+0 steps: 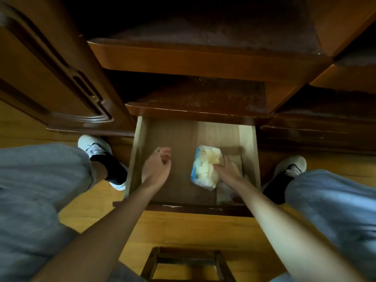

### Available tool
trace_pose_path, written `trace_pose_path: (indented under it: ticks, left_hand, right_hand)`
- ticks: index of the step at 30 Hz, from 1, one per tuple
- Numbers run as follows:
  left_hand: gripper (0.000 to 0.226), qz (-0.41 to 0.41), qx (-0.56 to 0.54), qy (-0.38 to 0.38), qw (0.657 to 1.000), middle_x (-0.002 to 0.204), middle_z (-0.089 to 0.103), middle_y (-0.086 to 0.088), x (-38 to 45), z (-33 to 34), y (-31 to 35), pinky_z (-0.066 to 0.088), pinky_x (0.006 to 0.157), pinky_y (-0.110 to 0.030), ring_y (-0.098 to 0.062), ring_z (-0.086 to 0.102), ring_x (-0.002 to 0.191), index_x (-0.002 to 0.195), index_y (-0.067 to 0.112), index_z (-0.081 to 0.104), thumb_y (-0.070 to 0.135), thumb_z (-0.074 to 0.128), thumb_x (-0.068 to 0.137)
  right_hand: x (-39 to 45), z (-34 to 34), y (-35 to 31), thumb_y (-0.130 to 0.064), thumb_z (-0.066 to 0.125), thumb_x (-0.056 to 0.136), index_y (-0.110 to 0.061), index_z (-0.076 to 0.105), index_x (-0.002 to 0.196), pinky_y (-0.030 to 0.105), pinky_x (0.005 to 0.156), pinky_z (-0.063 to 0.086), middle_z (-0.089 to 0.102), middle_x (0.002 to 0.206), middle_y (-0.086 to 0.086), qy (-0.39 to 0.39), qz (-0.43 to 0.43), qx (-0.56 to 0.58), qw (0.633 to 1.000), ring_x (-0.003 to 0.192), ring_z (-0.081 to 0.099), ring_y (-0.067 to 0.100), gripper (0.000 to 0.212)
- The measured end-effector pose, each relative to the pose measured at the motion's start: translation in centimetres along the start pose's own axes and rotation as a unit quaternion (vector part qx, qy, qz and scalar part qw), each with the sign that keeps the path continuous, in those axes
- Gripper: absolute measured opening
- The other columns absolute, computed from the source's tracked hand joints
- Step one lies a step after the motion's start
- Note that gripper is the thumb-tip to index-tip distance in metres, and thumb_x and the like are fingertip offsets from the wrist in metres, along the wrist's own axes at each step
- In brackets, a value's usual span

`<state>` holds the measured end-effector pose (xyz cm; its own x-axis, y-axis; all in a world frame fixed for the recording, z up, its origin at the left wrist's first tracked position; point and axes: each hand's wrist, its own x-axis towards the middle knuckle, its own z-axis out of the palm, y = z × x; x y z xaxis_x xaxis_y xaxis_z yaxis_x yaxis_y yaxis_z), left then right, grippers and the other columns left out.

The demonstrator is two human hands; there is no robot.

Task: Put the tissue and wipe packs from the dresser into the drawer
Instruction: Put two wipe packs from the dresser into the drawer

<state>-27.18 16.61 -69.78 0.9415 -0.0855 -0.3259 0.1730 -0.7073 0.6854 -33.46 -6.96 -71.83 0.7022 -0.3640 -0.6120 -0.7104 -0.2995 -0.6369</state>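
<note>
The light wooden drawer (140, 151) is pulled open below the dark dresser (199, 58). Inside it, right of centre, lies a soft pack (204, 167) with a blue edge and pale yellow-white front. My right hand (228, 169) rests on the pack's right side, fingers pressed on it. My left hand (157, 168) hovers over the drawer's left half with curled fingers and nothing in it. A brown box (236, 157) sits against the drawer's right wall, partly hidden by my right hand.
The drawer's dark front (183, 207) faces me. A wooden stool frame (187, 261) stands on the yellow floor just below it. My knees and white shoes flank the drawer. A carved wardrobe door (61, 78) rises at the left.
</note>
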Motion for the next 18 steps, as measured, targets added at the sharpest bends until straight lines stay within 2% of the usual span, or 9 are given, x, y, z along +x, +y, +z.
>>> trace_pose_path:
  ticks: [2,5,6,7,8,10,12,14,18]
  left_hand:
    - [0.032,0.058,0.009,0.098,0.993,0.112,0.068,0.006,0.3,-2.3,-0.6,0.053,0.084,-0.027,-0.01,0.064,0.101,0.121,0.022,0.064,0.009,0.06,0.093]
    - [0.029,0.048,0.069,0.207,0.975,0.11,0.067,0.001,0.3,-5.3,-2.6,0.055,0.084,-0.036,-0.019,0.063,0.106,0.117,0.018,0.064,0.009,0.064,0.089]
    - [0.028,0.019,0.062,0.206,0.976,0.112,0.066,-0.001,0.3,-5.9,-3.3,0.055,0.084,-0.038,-0.021,0.062,0.107,0.118,0.017,0.064,0.012,0.065,0.09]
    - [0.026,-0.012,0.036,0.188,0.982,0.113,0.067,-0.002,0.3,-6.2,-4.0,0.054,0.084,-0.038,-0.023,0.063,0.107,0.12,0.017,0.063,0.019,0.065,0.093]
    - [0.027,-0.044,0.005,0.158,0.986,0.114,0.068,-0.004,0.1,-6.3,-4.7,0.052,0.084,-0.036,-0.025,0.063,0.107,0.122,0.016,0.062,0.026,0.063,0.097]
    - [0.036,-0.088,-0.019,0.111,0.99,0.116,0.07,-0.007,-0.5,-6.2,-5.7,0.048,0.083,-0.033,-0.029,0.064,0.108,0.126,0.015,0.062,0.04,0.055,0.101]
    - [0.04,-0.09,-0.014,0.1,0.991,0.115,0.071,-0.007,-1.0,-6.1,-6.3,0.051,0.084,-0.035,-0.03,0.064,0.108,0.126,0.016,0.063,0.044,0.052,0.101]
    - [0.038,-0.075,-0.007,0.102,0.992,0.112,0.072,-0.007,-1.2,-6.1,-6.5,0.055,0.085,-0.04,-0.029,0.066,0.105,0.123,0.016,0.065,0.044,0.051,0.101]
    - [0.038,-0.091,0.018,0.099,0.991,0.11,0.073,-0.004,-0.8,-6.3,-6.1,0.051,0.079,-0.035,-0.026,0.067,0.101,0.121,0.019,0.066,0.047,0.051,0.101]
  right_hand:
    - [0.4,-0.1,-0.4,-0.009,0.056,0.096,-0.001,0.051,0.133,0.035,0.082,0.049,0.063,0.124,0.02,0.022,0.029,-0.025,0.999,0.105,0.063,0.034,0.038]
    - [-0.1,2.1,-2.2,-0.007,0.057,0.095,-0.002,0.058,0.128,0.026,0.068,0.045,0.064,0.126,0.017,0.009,0.024,-0.038,0.999,0.095,0.061,0.024,0.033]
    - [-0.3,3.4,-2.5,-0.009,0.058,0.097,-0.001,0.058,0.128,0.027,0.074,0.049,0.063,0.13,0.016,-0.052,0.028,-0.03,0.998,0.098,0.06,0.022,0.032]
    - [-0.9,4.9,-2.9,-0.013,0.059,0.099,-0.001,0.053,0.134,0.034,0.091,0.052,0.058,0.14,0.016,-0.143,0.042,-0.016,0.989,0.112,0.059,0.024,0.038]
    - [-1.5,6.5,-3.2,-0.021,0.06,0.1,-0.001,0.04,0.15,0.041,0.109,0.045,0.047,0.152,0.015,-0.237,0.064,-0.018,0.969,0.131,0.051,0.027,0.057]
    - [-2.0,9.3,-3.4,-0.038,0.06,0.101,-0.008,0.01,0.164,0.043,0.123,0.026,0.02,0.169,0.011,-0.328,0.06,-0.121,0.935,0.153,0.025,0.03,0.085]
    - [-1.7,10.4,-3.6,-0.035,0.057,0.102,-0.012,0.006,0.164,0.045,0.121,0.025,0.015,0.17,0.011,-0.27,0.004,-0.193,0.943,0.155,0.021,0.031,0.084]
    - [-1.2,10.1,-3.8,-0.026,0.055,0.103,-0.017,0.01,0.164,0.049,0.121,0.03,0.021,0.169,0.013,-0.221,-0.018,-0.172,0.96,0.153,0.026,0.032,0.077]
    - [-2.5,11.5,-4.1,-0.016,0.048,0.105,-0.015,0.016,0.163,0.045,0.119,0.029,0.023,0.168,0.012,-0.298,-0.006,-0.152,0.942,0.152,0.028,0.03,0.067]
